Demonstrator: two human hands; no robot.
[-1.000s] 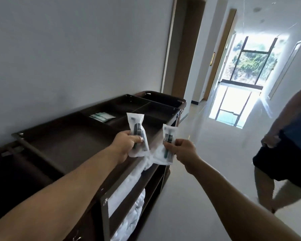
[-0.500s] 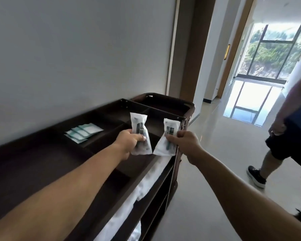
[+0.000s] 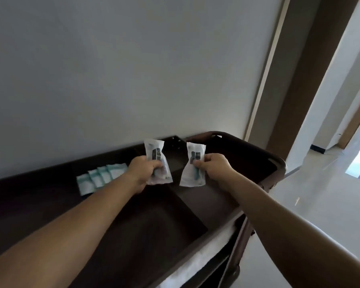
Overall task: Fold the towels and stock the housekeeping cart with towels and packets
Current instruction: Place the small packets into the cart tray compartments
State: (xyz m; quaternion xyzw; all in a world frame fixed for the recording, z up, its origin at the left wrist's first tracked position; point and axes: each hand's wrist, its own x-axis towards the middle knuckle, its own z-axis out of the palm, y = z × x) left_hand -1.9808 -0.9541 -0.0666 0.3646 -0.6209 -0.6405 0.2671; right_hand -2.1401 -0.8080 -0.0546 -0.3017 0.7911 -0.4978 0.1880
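A white packet (image 3: 154, 155) with a dark printed item inside is gripped in the left hand (image 3: 142, 169). The fingers are curled round its lower half, and its top edge is held upright above the knuckles. A second white packet (image 3: 192, 175) of the same kind is pinched in the right hand (image 3: 214, 168) between thumb and curled fingers, with its lower part hanging below the hand. The two packets are held side by side and apart, with a narrow gap between them. Both are kept in the air above the top tray of the housekeeping cart (image 3: 260, 154), over its far end; whether either touches the tray cannot be told.

Both forearms are stretched forward from the lower edge of the view, over the dark, partitioned tray. To the left of the left hand, a row of teal packets (image 3: 101, 179) is laid in a rear compartment. They overlap one another like tiles, close to the cart's back wall. A large dark compartment is seen beneath the forearms.

Below the near edge of the tray, white towel fabric (image 3: 195, 265) is seen on the cart's lower shelves, though its fold cannot be made out.

The cart is stood against a plain grey wall (image 3: 133, 69). A brown door frame (image 3: 295, 80) is seen at the right, and beyond it a pale, glossy floor (image 3: 320, 194) lit by daylight.
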